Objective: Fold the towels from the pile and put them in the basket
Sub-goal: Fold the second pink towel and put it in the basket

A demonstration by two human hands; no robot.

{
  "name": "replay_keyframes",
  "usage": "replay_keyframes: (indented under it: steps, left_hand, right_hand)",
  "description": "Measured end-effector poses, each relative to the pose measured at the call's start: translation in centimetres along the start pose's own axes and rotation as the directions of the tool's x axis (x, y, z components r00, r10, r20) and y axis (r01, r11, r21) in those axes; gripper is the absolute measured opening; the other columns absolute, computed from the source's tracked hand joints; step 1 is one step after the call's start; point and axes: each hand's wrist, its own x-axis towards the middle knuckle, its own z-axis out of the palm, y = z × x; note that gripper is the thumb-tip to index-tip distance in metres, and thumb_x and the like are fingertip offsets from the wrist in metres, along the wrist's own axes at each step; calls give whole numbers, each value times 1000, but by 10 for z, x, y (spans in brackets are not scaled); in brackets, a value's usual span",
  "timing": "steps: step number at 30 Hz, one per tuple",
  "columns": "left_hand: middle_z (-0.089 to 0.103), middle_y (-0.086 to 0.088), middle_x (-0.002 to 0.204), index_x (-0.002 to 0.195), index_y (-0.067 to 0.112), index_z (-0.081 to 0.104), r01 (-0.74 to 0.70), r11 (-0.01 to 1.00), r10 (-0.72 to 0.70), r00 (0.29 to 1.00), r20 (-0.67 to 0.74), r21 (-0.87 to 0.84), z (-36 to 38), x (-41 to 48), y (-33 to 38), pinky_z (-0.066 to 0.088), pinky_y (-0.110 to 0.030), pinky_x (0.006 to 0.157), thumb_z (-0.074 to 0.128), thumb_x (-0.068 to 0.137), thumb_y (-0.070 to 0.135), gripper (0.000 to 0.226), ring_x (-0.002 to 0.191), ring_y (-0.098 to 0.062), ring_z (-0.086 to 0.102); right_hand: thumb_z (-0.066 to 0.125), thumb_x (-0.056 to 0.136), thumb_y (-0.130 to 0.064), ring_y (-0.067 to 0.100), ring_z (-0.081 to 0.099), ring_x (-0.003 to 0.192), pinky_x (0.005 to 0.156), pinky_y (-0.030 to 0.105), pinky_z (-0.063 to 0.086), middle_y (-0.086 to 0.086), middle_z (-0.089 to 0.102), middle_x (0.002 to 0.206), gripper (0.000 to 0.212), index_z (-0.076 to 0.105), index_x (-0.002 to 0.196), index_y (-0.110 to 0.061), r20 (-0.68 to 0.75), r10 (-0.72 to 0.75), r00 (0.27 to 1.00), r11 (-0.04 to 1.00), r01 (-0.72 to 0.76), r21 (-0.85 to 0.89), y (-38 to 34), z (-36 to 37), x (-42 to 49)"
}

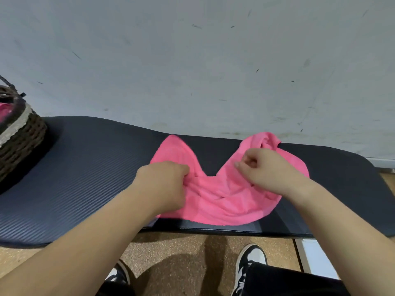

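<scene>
While both hands clutch it, pink towel (pixel 224 204) lies crumpled on dark mat (pixel 85 178), near the front edge.
Left hand (pixel 164 184) bunches the towel's left side; right hand (pixel 267 171) curled, pinching cloth on its right lobe. Woven basket (pixel 21 135) sits well apart at far left, pink cloth (pixel 3 111) inside. Scuffed wall (pixel 192 60) behind; shoes (pixel 250 265) on floor (pixel 181 248) below.

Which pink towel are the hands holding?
The crumpled towel on the dark mat, gripped by the left hand and right hand. The other pink towel sits inside the woven basket at the left edge, untouched.
</scene>
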Motion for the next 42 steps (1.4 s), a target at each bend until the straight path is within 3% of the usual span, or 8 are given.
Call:
replay_keyframes:
  steps: [2, 5, 11, 17, 22, 28, 35, 42]
  left_hand:
    - [56, 7, 95, 97, 31, 53, 105, 992, -107, 994, 35, 64, -5, -3, -1, 41, -34, 70, 50, 88, 24, 12, 86, -22, 55]
    - [57, 8, 100, 101, 29, 59, 129, 991, -124, 987, -101, 36, -4, 2, -8, 42, -35, 69, 49, 97, 26, 12, 90, -21, 57]
    - [54, 3, 139, 139, 26, 58, -134, 985, 117, 982, -150, -108, 24, 34, -27, 47, -44, 100, 56, 93, 11, 48, 123, -24, 53]
    - [57, 9, 113, 126, 40, 56, 11, 999, -15, 996, -83, -46, 13, 33, -20, 35, -42, 95, 53, 93, 24, 37, 114, -24, 47]
    - [56, 13, 88, 92, 34, 63, -66, 971, 17, 977, -210, -228, 3, 20, -29, 33, -38, 94, 54, 86, 17, 20, 89, -8, 56]
    - [64, 11, 72, 90, 28, 63, -124, 893, -48, 929, -366, -432, -22, 1, -43, 45, -30, 63, 62, 90, 19, 9, 70, -7, 59]
    - [61, 8, 66, 86, 27, 57, -197, 852, -47, 894, -445, -485, -26, -1, -47, 47, -30, 59, 67, 87, 18, 13, 65, -11, 57]
    - [62, 9, 74, 93, 27, 62, -249, 853, 1, 879, -477, -458, -32, -6, -55, 47, -28, 64, 74, 86, 20, 15, 71, -10, 57]
  right_hand:
    - [64, 95, -27, 12, 63, 78, 77, 39, 56, -10, 65, 81, 8, 66, 88, -24, -141, -140, 980, 990, 143, 11, 2, 12, 8]
    - [65, 96, -25, 15, 60, 107, 99, 38, 50, -6, 63, 113, 20, 69, 115, -22, 52, -218, 975, 975, 220, -29, 4, 27, 13]
    - [61, 96, -35, 20, 57, 110, 97, 40, 50, -3, 57, 112, 27, 70, 119, -24, 71, -88, 994, 974, 101, -204, -5, 23, 12]
    - [60, 95, -37, 28, 59, 106, 84, 40, 54, 6, 53, 128, 37, 60, 129, -24, 95, 186, 978, 907, -133, -399, -6, 15, 9]
    - [62, 87, -58, 23, 47, 125, 110, 41, 40, -4, 55, 128, 52, 62, 134, -34, 143, -89, 986, 958, 124, -260, -14, 24, 11]
    - [82, 81, -31, 16, 64, 83, 80, 42, 54, -5, 68, 85, 19, 64, 80, -24, 102, -237, 966, 969, 228, 99, -24, 31, 15]
    - [88, 81, -24, 12, 54, 64, 64, 30, 48, -3, 65, 70, 29, 65, 97, -18, 57, -221, 974, 816, 152, 557, -42, 32, 16]
    - [73, 95, -22, 11, 52, 64, 61, 29, 45, 5, 64, 67, 16, 75, 82, -13, -24, -302, 953, 820, 273, 503, -52, 25, 19]
